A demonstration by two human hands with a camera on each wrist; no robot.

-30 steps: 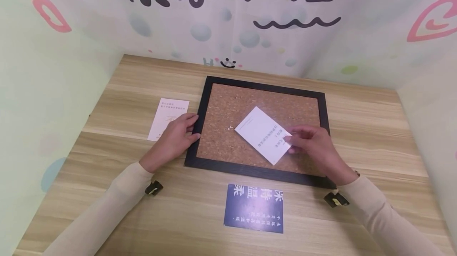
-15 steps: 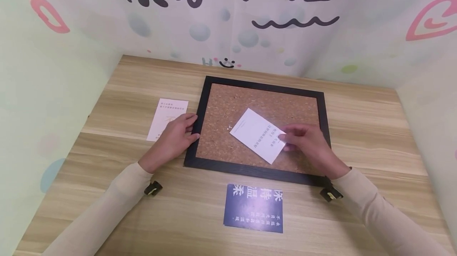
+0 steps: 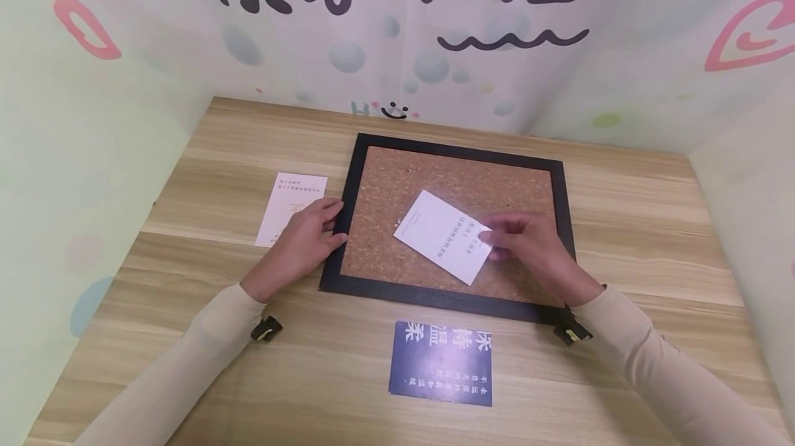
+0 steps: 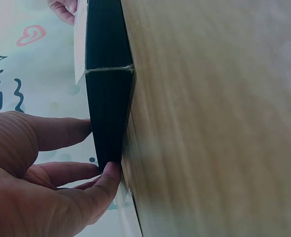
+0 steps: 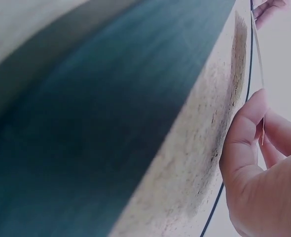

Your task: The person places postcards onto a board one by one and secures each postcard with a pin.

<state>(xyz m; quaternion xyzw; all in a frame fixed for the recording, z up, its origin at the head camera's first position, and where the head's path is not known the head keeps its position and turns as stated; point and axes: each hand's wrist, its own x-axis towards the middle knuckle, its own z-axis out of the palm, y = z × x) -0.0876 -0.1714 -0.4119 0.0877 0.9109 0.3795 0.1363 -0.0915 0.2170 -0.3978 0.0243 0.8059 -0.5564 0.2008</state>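
A cork board (image 3: 385,246) with a black frame lies flat on the table in the head view. My left hand (image 3: 295,242) holds the frame's left side; in the left wrist view its thumb and fingers (image 4: 66,134) pinch the black edge (image 4: 108,108). My right hand (image 3: 528,246) pinches the right edge of a white printed card (image 3: 437,232) tilted at an angle above the cork. Seen edge-on in the right wrist view, the card (image 5: 260,54) stands apart from the cork, thumb on one face and fingers on the other.
A pale pink card (image 3: 276,208) lies left of the board, partly behind the left hand. A dark blue card (image 3: 441,380) with white lettering lies in front of it. Small white bits (image 3: 399,224) show on the cork. A printed cloth (image 3: 279,52) hangs behind the wooden table (image 3: 652,239).
My right hand has moved a little to the left, taking the white card with it over the cork. The left hand and the board stay where they were.
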